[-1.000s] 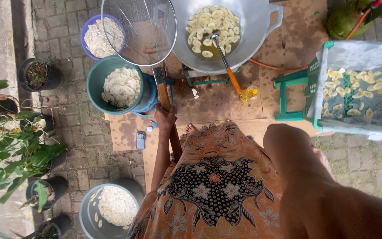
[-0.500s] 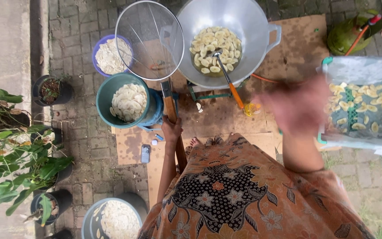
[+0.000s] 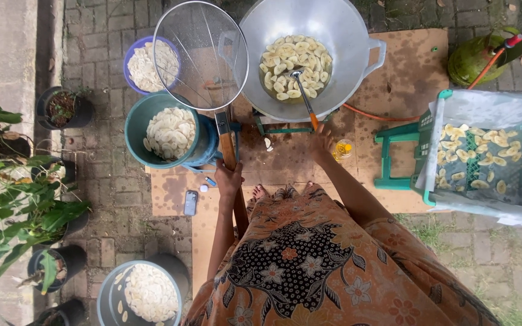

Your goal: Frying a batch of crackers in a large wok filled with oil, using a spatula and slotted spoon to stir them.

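Note:
My left hand (image 3: 229,178) grips the wooden handle of a big round wire-mesh skimmer (image 3: 200,55), held above the ground beside a large metal wok (image 3: 345,36). Pale banana slices (image 3: 294,66) float in oil inside the wok. My right hand (image 3: 321,140) reaches the orange end of a ladle (image 3: 303,96) whose bowl rests among the slices. The fingers wrap around that handle end.
A teal bucket (image 3: 134,130) and a purple bowl (image 3: 129,60) hold raw slices; another bucket (image 3: 107,296) stands lower left. A lined green crate (image 3: 484,157) with fried chips sits right, on a green stool (image 3: 394,158). A green gas cylinder (image 3: 475,57), a phone (image 3: 190,203) and potted plants (image 3: 25,199) surround.
My right arm swung from the lower right across the crate to the ladle handle. The view shifted down slightly. The left hand kept the skimmer almost still.

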